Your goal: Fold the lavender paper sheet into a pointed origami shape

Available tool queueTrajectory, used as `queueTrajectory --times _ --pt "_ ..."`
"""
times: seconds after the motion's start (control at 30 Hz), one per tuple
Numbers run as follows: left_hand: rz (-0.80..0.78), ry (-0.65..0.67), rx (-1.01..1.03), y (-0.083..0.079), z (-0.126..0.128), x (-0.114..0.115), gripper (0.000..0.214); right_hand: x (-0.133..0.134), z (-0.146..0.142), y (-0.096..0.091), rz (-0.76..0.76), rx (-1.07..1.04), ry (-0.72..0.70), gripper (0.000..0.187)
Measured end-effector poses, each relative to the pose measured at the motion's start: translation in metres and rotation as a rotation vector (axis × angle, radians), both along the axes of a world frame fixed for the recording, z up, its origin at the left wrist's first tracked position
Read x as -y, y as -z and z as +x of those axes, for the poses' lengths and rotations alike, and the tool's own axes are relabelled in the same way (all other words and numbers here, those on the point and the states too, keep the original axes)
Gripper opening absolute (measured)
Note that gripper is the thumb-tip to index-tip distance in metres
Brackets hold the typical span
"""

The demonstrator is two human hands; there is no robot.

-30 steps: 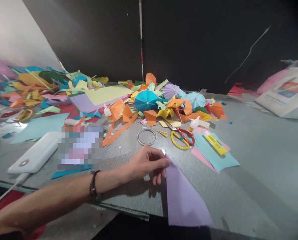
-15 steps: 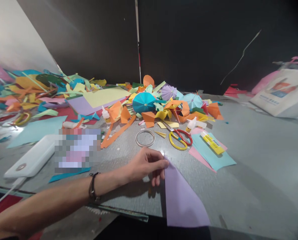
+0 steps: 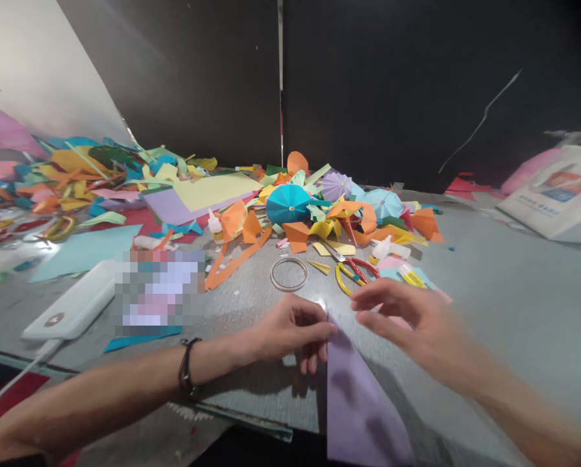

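Observation:
A lilac paper sheet [image 3: 363, 405] lies on the grey table [image 3: 509, 311], narrowing to a tip near the front of the view. My left hand [image 3: 295, 334] is at that tip, its fingers pinching the paper's edge. My right hand [image 3: 411, 321], blurred by motion, hovers just right of the tip with its fingers apart and holds nothing. Beyond it are red-and-yellow scissors [image 3: 351, 275], partly hidden behind my right hand. A ring of clear tape [image 3: 289, 274] lies just above my left hand.
A heap of coloured paper scraps and paper parasols [image 3: 287, 204] fills the table's middle and left. A white power bank [image 3: 71, 301] and a pixelated patch [image 3: 158, 292] sit left. A printed tote bag [image 3: 557, 194] stands far right, before a dark wall.
My right hand has come into view from the lower right and now covers the scissors and the blue and pink sheets. My left hand stays at the paper's tip.

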State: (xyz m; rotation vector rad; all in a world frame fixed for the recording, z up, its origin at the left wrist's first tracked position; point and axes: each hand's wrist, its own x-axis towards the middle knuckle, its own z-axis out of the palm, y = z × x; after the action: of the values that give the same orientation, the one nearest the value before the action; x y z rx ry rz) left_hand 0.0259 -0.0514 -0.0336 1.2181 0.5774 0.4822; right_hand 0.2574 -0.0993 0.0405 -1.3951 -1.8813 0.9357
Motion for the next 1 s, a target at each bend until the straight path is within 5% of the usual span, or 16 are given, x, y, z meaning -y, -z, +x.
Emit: queueTrajectory --times 0.23,1.0 --pt "-0.024 0.115 -0.012 0.003 -0.003 0.003 0.041 -0.018 -0.022 0.037 -0.401 -0.314 -0.167 0.039" --pt "-0.126 0.144 -0.053 -0.005 -0.002 0.007 0.036 -0.014 -0.018 0.047 -0.486 -0.411 -0.184 0.038"
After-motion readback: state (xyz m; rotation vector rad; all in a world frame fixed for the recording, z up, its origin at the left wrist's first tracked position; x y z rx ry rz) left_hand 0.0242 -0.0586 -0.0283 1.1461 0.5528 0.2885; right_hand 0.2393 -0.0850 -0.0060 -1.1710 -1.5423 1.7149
